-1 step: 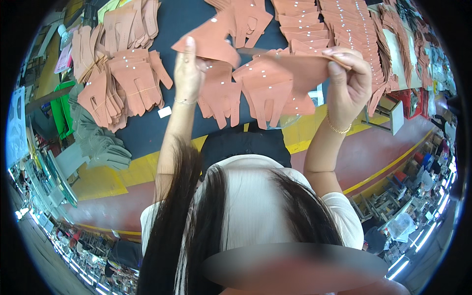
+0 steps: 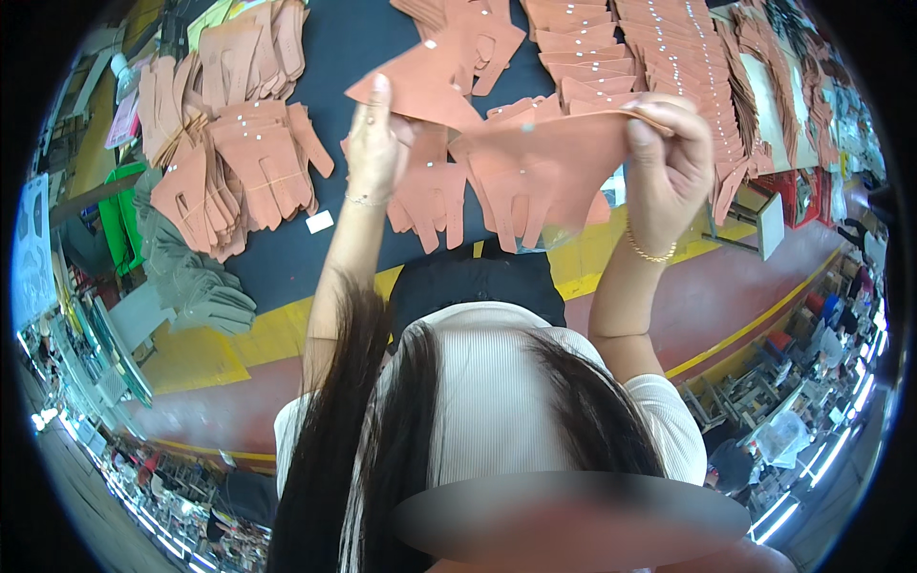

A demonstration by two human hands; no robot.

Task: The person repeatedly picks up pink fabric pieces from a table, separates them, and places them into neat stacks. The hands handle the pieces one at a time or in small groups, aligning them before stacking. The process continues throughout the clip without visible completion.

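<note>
I hold up flat salmon-coloured cut pieces above a dark blue table (image 2: 334, 57). My left hand (image 2: 371, 143) pinches a triangular piece (image 2: 420, 88) with the thumb pointing up. My right hand (image 2: 669, 158), with a gold bracelet on the wrist, grips the upper edge of a wider piece (image 2: 544, 167) whose tabs hang down. The two pieces overlap in the middle; I cannot tell whether they are joined. More pieces of the same kind lie on the table right under my hands.
Stacks of the same salmon pieces (image 2: 239, 162) lie at the left, and overlapping rows (image 2: 669, 48) at the top right. A pile of grey pieces (image 2: 186, 282) and a small white tag (image 2: 319, 222) sit near the table's edge. Below is red floor with yellow lines (image 2: 726, 344).
</note>
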